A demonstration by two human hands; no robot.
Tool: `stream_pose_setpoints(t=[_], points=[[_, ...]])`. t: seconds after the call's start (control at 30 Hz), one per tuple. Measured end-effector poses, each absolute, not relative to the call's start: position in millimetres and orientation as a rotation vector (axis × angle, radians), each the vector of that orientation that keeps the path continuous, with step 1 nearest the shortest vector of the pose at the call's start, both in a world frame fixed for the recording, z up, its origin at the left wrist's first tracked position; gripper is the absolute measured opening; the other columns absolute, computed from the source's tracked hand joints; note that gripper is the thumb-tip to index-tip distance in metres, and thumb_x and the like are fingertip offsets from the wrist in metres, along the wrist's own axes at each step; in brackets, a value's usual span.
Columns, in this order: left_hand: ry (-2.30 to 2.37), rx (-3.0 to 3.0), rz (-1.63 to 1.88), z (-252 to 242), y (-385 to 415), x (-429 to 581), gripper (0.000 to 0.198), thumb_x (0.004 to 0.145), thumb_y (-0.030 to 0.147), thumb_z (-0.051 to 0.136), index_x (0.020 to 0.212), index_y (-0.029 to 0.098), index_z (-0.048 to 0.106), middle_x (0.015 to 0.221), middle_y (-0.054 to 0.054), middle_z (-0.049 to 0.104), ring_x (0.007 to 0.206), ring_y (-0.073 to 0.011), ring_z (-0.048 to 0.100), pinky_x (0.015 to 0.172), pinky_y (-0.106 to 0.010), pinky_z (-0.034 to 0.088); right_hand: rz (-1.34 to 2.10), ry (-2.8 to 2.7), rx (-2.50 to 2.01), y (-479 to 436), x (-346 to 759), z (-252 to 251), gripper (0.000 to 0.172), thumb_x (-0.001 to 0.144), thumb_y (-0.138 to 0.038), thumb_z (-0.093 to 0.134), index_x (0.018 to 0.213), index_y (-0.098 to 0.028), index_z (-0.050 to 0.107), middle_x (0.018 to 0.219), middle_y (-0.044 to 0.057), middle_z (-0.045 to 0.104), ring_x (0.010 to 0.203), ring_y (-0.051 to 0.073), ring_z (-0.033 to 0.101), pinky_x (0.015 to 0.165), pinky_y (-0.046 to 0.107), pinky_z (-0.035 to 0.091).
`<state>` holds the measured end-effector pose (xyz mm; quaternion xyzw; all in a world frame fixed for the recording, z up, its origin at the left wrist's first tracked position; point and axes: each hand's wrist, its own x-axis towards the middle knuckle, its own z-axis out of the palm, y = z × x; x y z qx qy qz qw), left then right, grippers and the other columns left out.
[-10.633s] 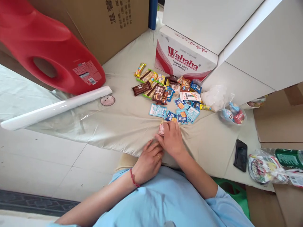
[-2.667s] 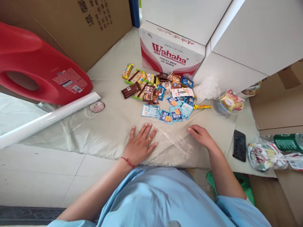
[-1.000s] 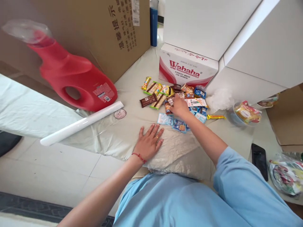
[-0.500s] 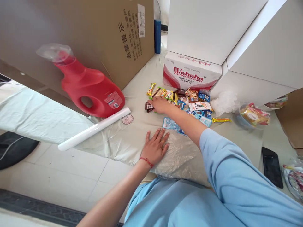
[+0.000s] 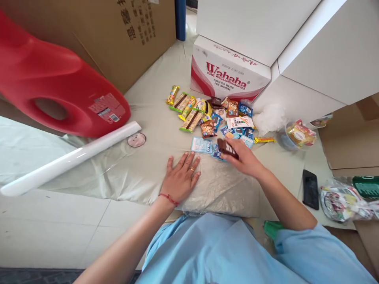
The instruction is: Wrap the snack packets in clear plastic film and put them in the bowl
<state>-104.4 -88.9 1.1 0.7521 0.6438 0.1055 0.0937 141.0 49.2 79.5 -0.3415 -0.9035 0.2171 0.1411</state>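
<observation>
Between the fingers of my right hand (image 5: 245, 157) is a brown snack packet (image 5: 227, 148), raised over the near side of a pile of wrapped snacks. My left hand (image 5: 181, 175) lies flat with fingers spread on the covered surface (image 5: 154, 165), holding nothing. Just beyond it is a light-blue packet (image 5: 201, 144). A dark-blue packet (image 5: 218, 153) lies partly under the brown one. Farther back are green-edged bars (image 5: 192, 120), a brown cookie packet (image 5: 208, 128), a white packet (image 5: 239, 122) and a yellow stick packet (image 5: 264, 140).
A red jug (image 5: 68, 90) and a white roll (image 5: 74, 157) lie at left, near a round pinkish disc (image 5: 136, 139). Behind the snacks stands a Wahaha carton (image 5: 231, 73). Rightward are a crumpled clear bag (image 5: 271, 117), a tub (image 5: 288, 136) and a black phone (image 5: 310, 189).
My right hand has drawn back from the pile's left edge toward its near right side, carrying the brown packet. My left hand stays flat. The view has shifted nearer and rightward.
</observation>
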Motion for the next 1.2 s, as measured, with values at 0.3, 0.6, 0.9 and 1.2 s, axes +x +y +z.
stream_pose_setpoints(t=[0.3,0.6,0.9,1.2], points=[[1.933,2.249,0.300,-0.9,-88.7,-103.9,0.057,0.108,0.045,0.030,0.162,0.030,0.039,0.171,-0.008,0.032,0.158,-0.0302,0.032,0.129,-0.066,0.001,0.348,-2.691,-1.290,-25.1,190.1,36.2,0.064,0.092,-0.022,0.066,0.154,-0.024,0.051,0.133,0.016,0.064,0.140,0.040,0.044,0.117,0.065,0.037],[1.959,2.283,0.238,-1.3,-87.9,-103.9,0.058,0.108,0.047,0.029,0.162,0.028,0.040,0.170,-0.009,0.034,0.157,-0.0314,0.034,0.128,-0.067,0.005,0.421,-2.667,-1.289,-35.6,152.5,45.1,0.061,0.092,-0.032,0.073,0.150,-0.022,0.055,0.134,0.017,0.063,0.142,0.038,0.042,0.121,0.061,0.035],[1.965,2.283,0.233,-1.5,-88.0,-104.0,0.058,0.108,0.046,0.030,0.164,0.031,0.035,0.170,-0.009,0.035,0.157,-0.0317,0.034,0.127,-0.068,0.007,0.489,-2.672,-1.283,-33.3,164.6,45.2,0.058,0.087,-0.034,0.079,0.141,-0.022,0.061,0.135,0.016,0.063,0.142,0.039,0.043,0.121,0.065,0.032],[1.987,2.290,0.180,-1.7,-86.8,-104.4,0.058,0.108,0.048,0.029,0.162,0.030,0.040,0.170,-0.008,0.035,0.157,-0.0309,0.034,0.127,-0.067,0.009,0.482,-2.683,-1.318,-31.0,155.0,44.9,0.050,0.087,-0.032,0.079,0.132,-0.015,0.064,0.130,0.018,0.065,0.136,0.038,0.047,0.119,0.059,0.035]])
